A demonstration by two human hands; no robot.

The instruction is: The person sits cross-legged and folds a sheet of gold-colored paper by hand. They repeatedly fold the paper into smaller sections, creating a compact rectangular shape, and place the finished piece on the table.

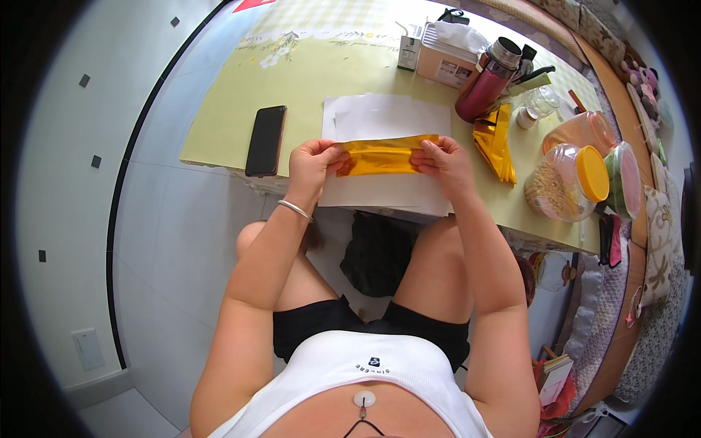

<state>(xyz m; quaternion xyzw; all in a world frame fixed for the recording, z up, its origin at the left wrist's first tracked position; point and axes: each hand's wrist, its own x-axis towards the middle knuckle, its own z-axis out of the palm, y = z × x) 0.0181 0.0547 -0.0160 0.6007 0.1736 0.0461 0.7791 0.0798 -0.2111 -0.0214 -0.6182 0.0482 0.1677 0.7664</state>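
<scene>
A strip of shiny gold foil paper (381, 156) is stretched between my two hands, with a fold line running along its length. My left hand (315, 162) pinches its left end between thumb and fingers. At the right end, my right hand (446, 162) grips it the same way. Beneath the foil lie white paper sheets (387, 117), reaching to the table's near edge. More folded gold foil (496, 146) rests on the table just right of my right hand.
A black phone (266, 141) lies left of the papers on the yellow-green tablecloth (219, 109). To the right stand a dark red thermos (485, 84), a tissue box (445, 66), a drink carton (408, 52), a small white-capped bottle (526, 117) and a yellow-lidded jar (558, 186).
</scene>
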